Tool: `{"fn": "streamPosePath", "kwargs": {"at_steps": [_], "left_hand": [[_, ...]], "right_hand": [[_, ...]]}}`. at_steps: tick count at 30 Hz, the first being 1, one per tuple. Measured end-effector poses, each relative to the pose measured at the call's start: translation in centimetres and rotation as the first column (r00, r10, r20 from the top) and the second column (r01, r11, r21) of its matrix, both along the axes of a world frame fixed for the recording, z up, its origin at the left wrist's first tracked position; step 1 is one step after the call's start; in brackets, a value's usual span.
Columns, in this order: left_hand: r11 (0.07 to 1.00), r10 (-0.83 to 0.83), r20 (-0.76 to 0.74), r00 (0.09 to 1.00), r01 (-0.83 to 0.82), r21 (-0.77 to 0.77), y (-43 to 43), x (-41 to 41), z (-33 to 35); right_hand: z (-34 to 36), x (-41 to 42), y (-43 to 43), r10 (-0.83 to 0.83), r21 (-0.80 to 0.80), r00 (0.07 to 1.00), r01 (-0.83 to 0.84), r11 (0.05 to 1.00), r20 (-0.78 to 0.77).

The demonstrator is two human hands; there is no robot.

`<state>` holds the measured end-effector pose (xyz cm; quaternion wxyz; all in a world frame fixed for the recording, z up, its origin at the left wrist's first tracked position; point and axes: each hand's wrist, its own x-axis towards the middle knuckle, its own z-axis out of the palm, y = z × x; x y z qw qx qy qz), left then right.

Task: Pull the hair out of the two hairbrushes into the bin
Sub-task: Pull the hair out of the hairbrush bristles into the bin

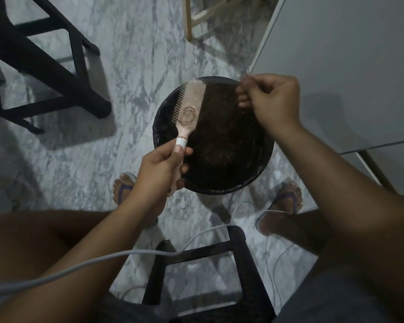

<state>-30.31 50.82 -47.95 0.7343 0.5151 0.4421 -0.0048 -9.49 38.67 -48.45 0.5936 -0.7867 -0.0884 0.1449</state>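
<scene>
Marble-patterned floor [135, 66] is lying under one round black bin [254, 169]. One pink hairbrush [189, 107], no writing readable on it, is hanging over the bin, its handle gripped by the left hand [160, 170]. The right hand [272, 101] is pinching thin hair strands [242, 78] above the bin.

Person seen from above. Both forearms bare, no sleeves, watch or rings visible. Left hand [160, 167] and right hand [272, 101] ungloved. Dark grey shorts [350, 297] cover the lap; knees bare. Each foot wears an open sandal [124, 190] with purple thong straps, toes exposed.
</scene>
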Motion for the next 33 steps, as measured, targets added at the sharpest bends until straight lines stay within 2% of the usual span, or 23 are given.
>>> {"fn": "streamPosePath", "kwargs": {"at_steps": [3,5,7,9,11,13,15,16,17,19,21,24,25,26,29,30,31,33], "left_hand": [[0.998,0.061,0.015,0.998,-0.061,-0.002,0.3,0.0,0.5],[0.995,0.103,0.04,0.994,-0.103,-0.003,0.5,0.0,0.8],[0.989,0.15,0.068,0.986,-0.15,-0.016,0.7,0.2,1.1],[0.985,0.174,0.083,0.981,-0.173,-0.021,0.7,0.3,1.3],[0.984,0.176,0.088,0.98,-0.174,-0.022,0.6,0.4,1.4],[0.988,0.156,0.079,0.985,-0.155,-0.02,0.7,0.4,1.3],[0.992,0.129,0.057,0.99,-0.129,-0.017,0.7,0.5,1.1],[0.993,0.117,0.047,0.992,-0.116,-0.013,0.6,0.5,1.0],[0.995,0.104,0.042,0.994,-0.103,-0.008,0.6,0.5,0.8],[0.997,0.076,0.038,0.996,-0.076,-0.001,0.5,0.5,0.7],[0.998,0.062,0.043,0.997,-0.063,0.0,0.3,0.5,0.6],[0.999,0.05,0.046,0.998,-0.051,0.005,0.1,0.6,0.5],[0.999,0.041,0.043,0.998,-0.042,0.012,0.1,0.6,0.4],[0.999,0.032,0.038,0.999,-0.033,0.02,0.0,0.6,0.4],[0.999,0.009,0.025,1.0,-0.01,0.033,-0.2,0.6,0.4],[0.999,0.002,0.025,1.0,-0.003,0.034,-0.3,0.6,0.4],[0.999,-0.005,0.025,1.0,0.004,0.032,-0.4,0.6,0.4],[1.0,-0.016,0.03,0.999,0.015,0.023,-0.4,0.6,0.5]], "right_hand": [[-1.8,2.2,-1.3,-0.156,-0.004,0.986,0.156,0.988,-0.067],[-3.1,2.6,-1.9,-0.195,-0.069,0.978,0.189,0.979,-0.079],[-4.2,1.7,-2.4,-0.161,-0.194,0.978,0.135,0.972,-0.129],[-4.9,0.0,-2.6,-0.025,-0.349,0.988,-0.03,0.936,-0.153],[-4.9,-1.5,-2.6,0.224,-0.529,0.963,-0.27,0.805,-0.15],[-4.0,-2.5,-2.1,0.433,-0.674,0.863,-0.484,0.558,-0.261],[-2.8,-2.6,-1.8,0.524,-0.672,0.715,-0.669,0.319,-0.463],[-1.9,-2.4,-1.6,0.547,-0.646,0.653,-0.724,0.244,-0.525],[-1.0,-2.1,-1.6,0.572,-0.624,0.611,-0.753,0.208,-0.547],[0.4,-1.0,-1.7,0.62,-0.649,0.599,-0.739,0.183,-0.507],[0.9,-0.1,-1.8,0.641,-0.688,0.621,-0.699,0.193,-0.452],[0.6,0.1,-2.0,0.633,-0.682,0.709,-0.631,0.369,-0.312],[0.9,0.0,-2.1,0.631,-0.702,0.733,-0.589,0.4,-0.256],[1.4,-0.1,-2.1,0.64,-0.727,0.74,-0.554,0.405,-0.207],[2.6,-0.6,-1.9,0.674,-0.813,0.724,-0.476,0.337,-0.145],[2.7,-0.7,-1.9,0.658,-0.796,0.747,-0.456,0.398,-0.098],[2.8,-0.8,-1.8,0.621,-0.742,0.783,-0.443,0.503,-0.046],[2.8,-1.1,-1.4,0.526,-0.567,0.85,-0.428,0.703,0.011]]}}
